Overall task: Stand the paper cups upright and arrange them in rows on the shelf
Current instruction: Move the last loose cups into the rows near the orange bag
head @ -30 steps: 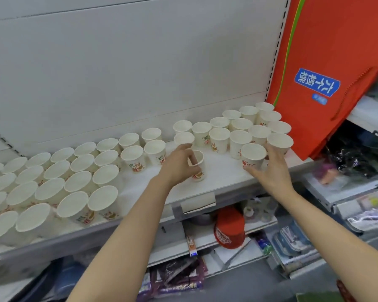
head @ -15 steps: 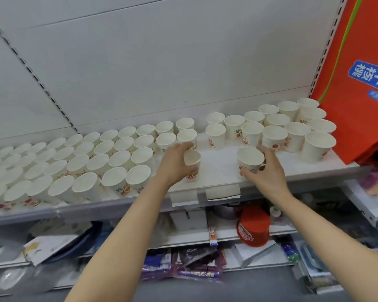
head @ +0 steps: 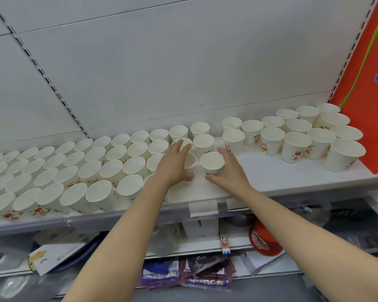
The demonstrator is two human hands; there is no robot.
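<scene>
White paper cups stand upright in rows across a shop shelf.

The left hand cups one cup at mid-shelf, fingers spread over its rim, thumb at its base. The right hand grasps the neighbouring cup, fingers curved round its far-right side. A second group stands at right.

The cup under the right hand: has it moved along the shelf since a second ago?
Yes. The cup at the right hand has gone leftward, away from the right-hand cup cluster, and now stands beside the left hand.
</scene>
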